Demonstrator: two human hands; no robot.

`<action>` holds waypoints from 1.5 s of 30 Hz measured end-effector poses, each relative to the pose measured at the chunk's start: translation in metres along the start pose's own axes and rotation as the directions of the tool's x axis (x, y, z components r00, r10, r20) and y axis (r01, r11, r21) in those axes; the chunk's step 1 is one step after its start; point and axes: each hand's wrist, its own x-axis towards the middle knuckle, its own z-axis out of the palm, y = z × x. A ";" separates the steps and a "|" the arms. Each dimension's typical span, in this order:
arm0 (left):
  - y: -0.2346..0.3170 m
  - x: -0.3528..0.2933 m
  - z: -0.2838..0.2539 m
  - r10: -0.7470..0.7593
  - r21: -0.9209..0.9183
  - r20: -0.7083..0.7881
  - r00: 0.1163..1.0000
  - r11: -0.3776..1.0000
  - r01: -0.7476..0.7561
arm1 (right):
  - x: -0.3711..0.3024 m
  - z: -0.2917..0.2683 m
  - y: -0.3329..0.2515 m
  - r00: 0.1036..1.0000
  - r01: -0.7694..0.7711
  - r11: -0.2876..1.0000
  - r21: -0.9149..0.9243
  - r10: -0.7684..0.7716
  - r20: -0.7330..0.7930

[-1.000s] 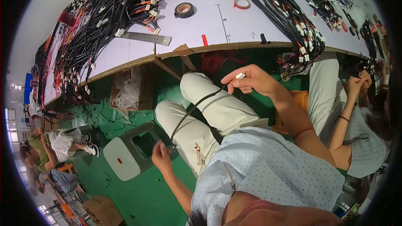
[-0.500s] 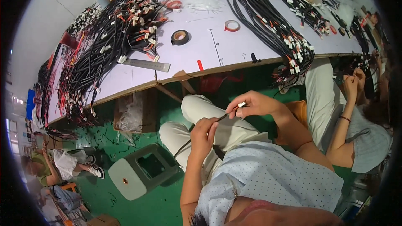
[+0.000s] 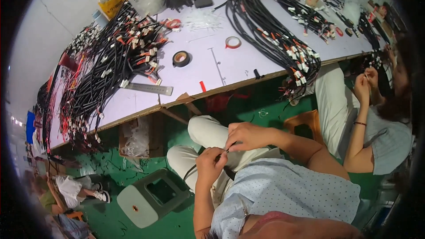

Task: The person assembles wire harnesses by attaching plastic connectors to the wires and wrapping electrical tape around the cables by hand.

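While both hands meet over the lap, the scene reads from left to right as follows.

Far left: bundles of black and red wire harnesses (image 3: 110, 62) spread over the white worktop (image 3: 195, 75), spilling past its left end.
Floor, lower left: a grey-green plastic stool (image 3: 150, 197) on the green floor (image 3: 106, 168), with a cardboard box (image 3: 139, 137) under the worktop edge.
Worktop middle: a steel ruler (image 3: 148, 89) just beside the harnesses; a roll of black tape (image 3: 180, 58); a red tape roll (image 3: 233, 42) further right.
Left hand (image 3: 210, 164): raised above the thigh, fingers together, pinched on a thin black cable (image 3: 220, 156).
Black cable: runs from the left hand's fingers up to the right hand, and trails down-left across the light trousers.
Right hand (image 3: 248, 136): just above and right of the left hand, fingers closed on the cable's upper end.
Right of middle: a second thick bundle of black cables (image 3: 274, 35) hanging over the worktop's front edge.
Far right: another person (image 3: 380, 128) seated, hands raised near the worktop edge.
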 end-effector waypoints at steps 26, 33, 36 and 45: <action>-0.001 0.002 -0.004 -0.045 0.056 0.353 0.935 0.998 0.027 | -0.027 0.029 0.012 0.964 0.256 0.962 -0.097 -0.262 -0.047; -0.001 0.008 -0.005 0.030 0.062 0.192 0.981 0.997 -0.043 | -0.035 0.026 0.007 0.997 -0.037 0.992 -0.117 0.028 -0.077; 0.001 0.008 -0.006 0.008 0.040 0.213 0.977 0.999 -0.017 | -0.033 0.029 0.012 0.970 0.132 0.983 -0.127 -0.155 -0.189; 0.004 0.011 -0.006 0.040 0.099 0.180 0.983 0.993 -0.058 | -0.030 0.042 0.007 0.983 0.004 0.998 0.061 0.007 -0.182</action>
